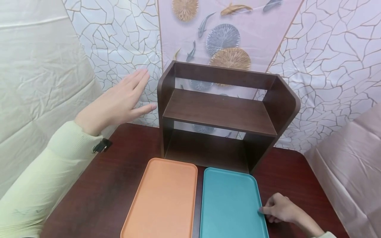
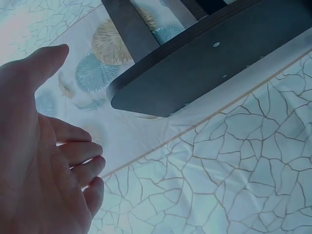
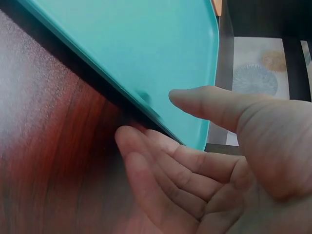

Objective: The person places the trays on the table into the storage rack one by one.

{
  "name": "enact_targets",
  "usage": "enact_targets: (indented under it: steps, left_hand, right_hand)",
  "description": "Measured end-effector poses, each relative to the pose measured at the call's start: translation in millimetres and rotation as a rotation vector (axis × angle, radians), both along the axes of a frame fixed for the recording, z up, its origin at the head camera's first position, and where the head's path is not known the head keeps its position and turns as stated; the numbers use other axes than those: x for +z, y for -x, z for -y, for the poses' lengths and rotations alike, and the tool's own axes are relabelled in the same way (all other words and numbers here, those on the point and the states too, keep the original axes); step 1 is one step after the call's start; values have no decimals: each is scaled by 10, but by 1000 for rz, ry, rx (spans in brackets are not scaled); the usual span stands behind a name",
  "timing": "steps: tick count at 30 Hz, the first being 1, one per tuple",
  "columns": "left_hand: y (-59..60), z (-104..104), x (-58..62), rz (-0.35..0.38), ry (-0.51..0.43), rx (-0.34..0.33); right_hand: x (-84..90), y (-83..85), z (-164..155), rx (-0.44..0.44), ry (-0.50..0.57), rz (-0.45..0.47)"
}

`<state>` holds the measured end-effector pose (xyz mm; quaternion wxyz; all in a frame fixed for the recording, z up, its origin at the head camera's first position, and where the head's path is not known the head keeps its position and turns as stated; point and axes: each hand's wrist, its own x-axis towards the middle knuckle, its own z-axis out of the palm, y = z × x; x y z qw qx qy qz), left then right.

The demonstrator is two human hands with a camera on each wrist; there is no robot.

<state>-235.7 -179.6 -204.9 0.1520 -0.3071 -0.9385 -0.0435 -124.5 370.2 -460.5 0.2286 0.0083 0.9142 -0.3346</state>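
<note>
My left hand (image 1: pixel 125 96) is raised in the air left of the dark brown two-tier shelf (image 1: pixel 220 110), thumb apart from its straight fingers in the head view. It holds nothing; in the left wrist view the palm (image 2: pixel 44 180) faces the shelf's side panel (image 2: pixel 209 63). At the right edge of a teal tray (image 1: pixel 232 205) is my right hand (image 1: pixel 281 208). Its thumb (image 3: pixel 209 102) reaches over the rim, with a dark shadow on the tray beside the tip. The other fingers (image 3: pixel 180 170) bend loosely beside and below that rim.
An orange tray (image 1: pixel 163 198) lies left of the teal one, a narrow gap between them. Both lie in front of the shelf on a dark red wooden table (image 1: pixel 89 195). Patterned cloth (image 1: pixel 119 36) hangs behind, with pale cloth (image 1: pixel 38 76) at the left and pinkish cloth (image 1: pixel 351 165) at the right.
</note>
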Motion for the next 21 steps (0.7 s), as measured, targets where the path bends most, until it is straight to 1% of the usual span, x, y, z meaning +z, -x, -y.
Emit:
enact_targets:
  steps: [4,8,12,21]
  left_hand:
    - [103,-100,69,-20,32,-15]
    - [216,-193,97,-26,64,-17]
    - [333,-267,80,-33,80,-12]
    - [540,-365,-4,-67,122,12]
  right_hand:
    - [-42,2,-2,-14,20,10]
    - [-70,14,3,-26,31,29]
    - [-93,21,14,-46,30,51]
    - [-153,31,25,-59,41,44]
